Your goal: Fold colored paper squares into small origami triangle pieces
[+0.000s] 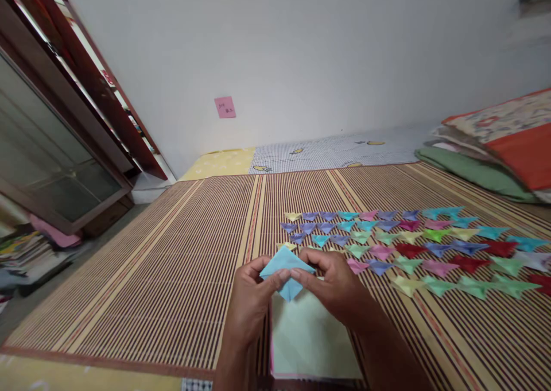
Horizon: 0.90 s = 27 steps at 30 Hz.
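Note:
A light blue folded sheet of origami paper (287, 263) is held up between my two hands, its upper part a diamond with a narrower point below. My left hand (253, 285) pinches its left side, thumb on the front face and fingers behind. On the other side my right hand (329, 276) grips it the same way, and the two thumb tips nearly meet at the middle. Beneath my hands lies a stack of square paper (312, 336), pale green on top with a pink edge showing at the left.
Rows of small folded paper pieces (408, 250) in many colours spread over the striped mat (172, 264) to the right. Folded bedding (486, 173) is piled at the far right. A pink note (225, 107) sticks to the wall. A glass-fronted cabinet (55, 138) stands left.

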### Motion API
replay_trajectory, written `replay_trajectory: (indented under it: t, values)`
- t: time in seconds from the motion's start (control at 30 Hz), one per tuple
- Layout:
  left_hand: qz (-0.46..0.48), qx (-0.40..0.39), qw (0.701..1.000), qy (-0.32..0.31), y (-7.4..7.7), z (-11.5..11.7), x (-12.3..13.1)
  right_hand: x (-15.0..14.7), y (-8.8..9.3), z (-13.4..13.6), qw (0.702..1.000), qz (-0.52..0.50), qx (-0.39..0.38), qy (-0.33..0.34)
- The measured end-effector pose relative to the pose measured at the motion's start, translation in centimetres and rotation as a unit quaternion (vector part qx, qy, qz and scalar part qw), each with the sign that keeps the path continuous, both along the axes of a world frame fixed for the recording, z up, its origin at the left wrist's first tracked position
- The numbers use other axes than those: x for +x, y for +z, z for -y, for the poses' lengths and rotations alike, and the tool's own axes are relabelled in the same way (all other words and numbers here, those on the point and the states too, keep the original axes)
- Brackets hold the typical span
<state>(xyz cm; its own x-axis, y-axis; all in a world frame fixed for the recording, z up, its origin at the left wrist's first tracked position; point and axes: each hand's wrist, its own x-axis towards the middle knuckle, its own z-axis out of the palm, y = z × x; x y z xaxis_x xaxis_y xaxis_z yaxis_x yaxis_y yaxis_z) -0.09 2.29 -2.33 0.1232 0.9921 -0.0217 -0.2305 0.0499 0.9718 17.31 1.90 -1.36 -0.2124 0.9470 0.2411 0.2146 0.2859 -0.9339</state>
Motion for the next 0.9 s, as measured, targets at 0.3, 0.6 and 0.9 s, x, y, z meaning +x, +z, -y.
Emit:
replay_trajectory:
  t: [0.3, 0.6, 0.9]
  values:
    - [0.01, -0.013, 1.0, 0.004, -0.3, -0.1, -0.4, 1.4, -0.3, -0.2, 0.999, -0.017, -0.017, 0.021]
    - [-0.11, 0.036, 0.993, -0.037, 0.6, 0.4, 0.0, 0.7, 0.0, 0.0, 0.999, -0.037, 0.005, -0.01]
    - [0.035, 0.034, 0.997, 0.058, 0.0, -0.2, 0.5, 0.7, -1.3, -0.7, 0.99, -0.132, -0.055, 0.007]
